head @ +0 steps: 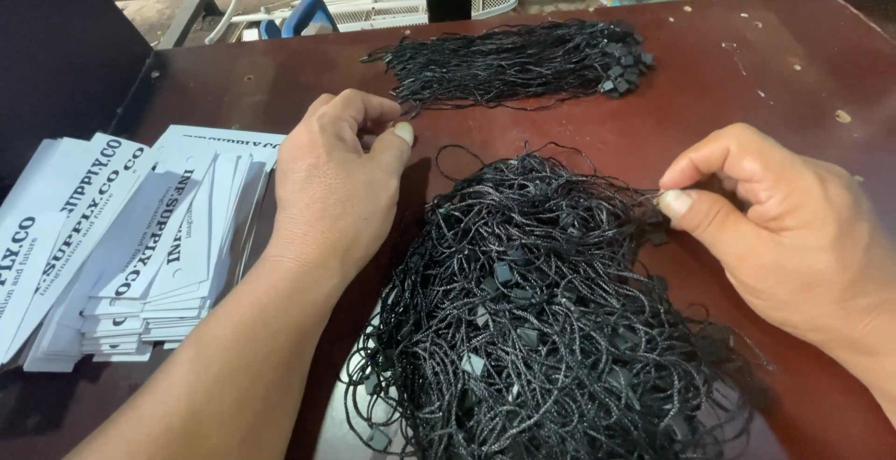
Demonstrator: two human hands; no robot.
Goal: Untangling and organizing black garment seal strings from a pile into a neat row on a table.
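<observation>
Dark red-brown wood makes up the table, scuffed and spotted with pale flecks. Fanned stacks of white card tags lie at its left edge. A big tangled heap of black string loops sits front and centre, sprawling with no clear long axis; a tidier bundle lies farther back, its long axis running left to right, its small plastic locks gathered at the right end. The right hand has its grip closed, thumb and forefinger pinching one strand at the heap's upper right edge. The left hand rests beside the heap, thumb meeting fingertips; whether it holds anything I cannot tell. Drawing the strand out well likely means a slow pull to the right while the other hand steadies the heap.
</observation>
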